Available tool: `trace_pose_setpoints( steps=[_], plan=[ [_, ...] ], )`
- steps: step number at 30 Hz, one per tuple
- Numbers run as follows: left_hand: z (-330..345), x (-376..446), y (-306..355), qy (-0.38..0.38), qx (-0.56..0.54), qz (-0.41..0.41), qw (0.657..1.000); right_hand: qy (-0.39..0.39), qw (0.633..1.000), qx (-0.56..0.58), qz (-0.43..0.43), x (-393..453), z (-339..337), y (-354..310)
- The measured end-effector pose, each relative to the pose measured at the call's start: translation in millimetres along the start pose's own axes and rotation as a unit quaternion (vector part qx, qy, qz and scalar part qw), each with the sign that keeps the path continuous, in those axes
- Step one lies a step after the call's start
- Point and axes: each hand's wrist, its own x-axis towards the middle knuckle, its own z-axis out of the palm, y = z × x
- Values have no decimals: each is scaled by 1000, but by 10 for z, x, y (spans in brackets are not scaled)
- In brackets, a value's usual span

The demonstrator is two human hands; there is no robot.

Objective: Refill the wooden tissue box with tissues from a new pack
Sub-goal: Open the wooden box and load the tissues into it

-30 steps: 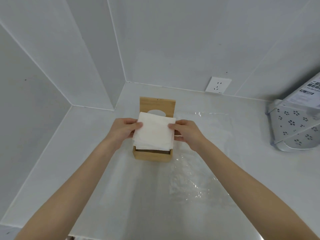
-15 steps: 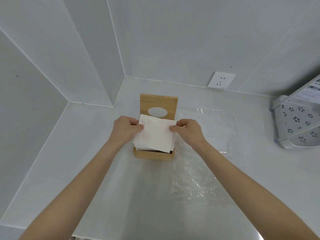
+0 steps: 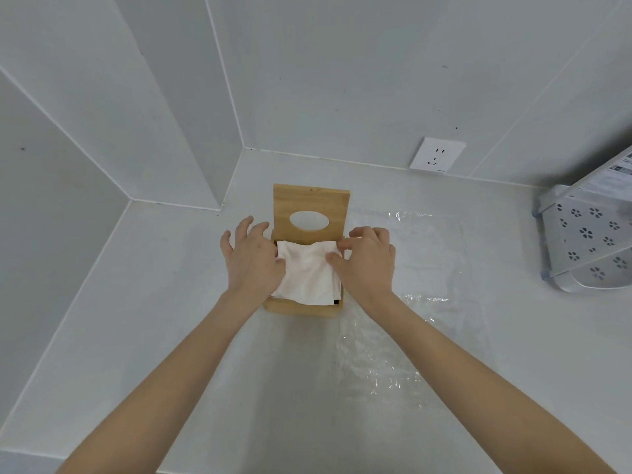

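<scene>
One white counter [image 3: 143,336] carries everything, running back into a tiled corner. Toward its right edge lies a perforated white basket [image 3: 588,241], tipped on its side, well apart from the rest. Crinkled clear wrap [image 3: 403,302] lies flat on the counter just right of the box and reaches toward the near edge. Near the back corner sits the wooden box [image 3: 301,307], its long axis running from near edge to back wall; its lid [image 3: 311,203] stands upright at the far end, the oval slot facing the person. White tissues [image 3: 307,275], rumpled on top, fill the open box, their near edge draping over the front rim. Left hand [image 3: 251,261], fingers spread, presses the tissues' left side. Right hand [image 3: 367,265] pinches the tissues' far right corner between thumb and forefinger.
</scene>
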Motion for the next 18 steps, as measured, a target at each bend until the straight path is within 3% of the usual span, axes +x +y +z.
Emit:
trace_pose_setpoints(
  steps=[7, 12, 18],
  plan=[
    [33, -73, 90, 20, 108, 19, 994, 16, 999, -40, 9, -82, 174, 43],
    [75, -77, 99, 4, 123, 25, 992, 74, 987, -136, -41, -85, 227, -41],
    [154, -9, 96, -21, 110, 6, 994, 38, 963, -262, -47, -46, 294, -79]
  ],
)
